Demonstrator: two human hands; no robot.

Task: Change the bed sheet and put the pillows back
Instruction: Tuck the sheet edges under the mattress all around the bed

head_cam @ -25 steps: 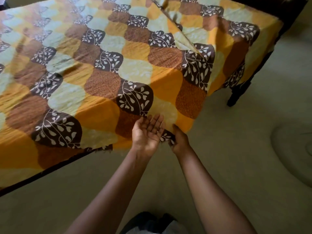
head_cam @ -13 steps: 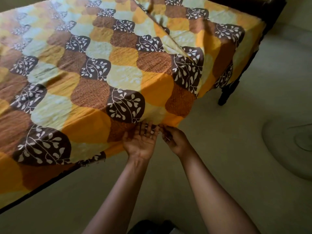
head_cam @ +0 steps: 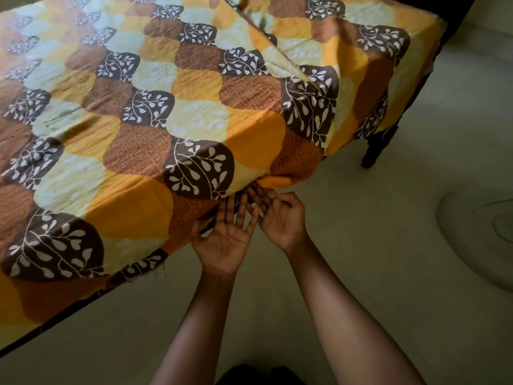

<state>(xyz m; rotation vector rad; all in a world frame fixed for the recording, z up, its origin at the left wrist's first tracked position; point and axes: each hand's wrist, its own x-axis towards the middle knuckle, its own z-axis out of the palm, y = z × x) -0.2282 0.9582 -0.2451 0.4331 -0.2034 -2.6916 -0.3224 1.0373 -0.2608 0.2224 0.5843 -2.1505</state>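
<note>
Your left hand (head_cam: 222, 241) and right hand (head_cam: 280, 218) lie palm up, fingers straight, holding nothing, with the tips pushing the hem of the sheet (head_cam: 194, 120) under the near edge of the bed (head_cam: 373, 151). Push unevenly and the cloth could drag sideways, deepening the fold (head_cam: 277, 48) on top or pulling a tucked stretch loose.

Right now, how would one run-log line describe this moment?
step: tucking edge | left hand: palm up, fingertips under bed sheet edge | right hand: palm up, fingertips at same edge | grip: none
</note>
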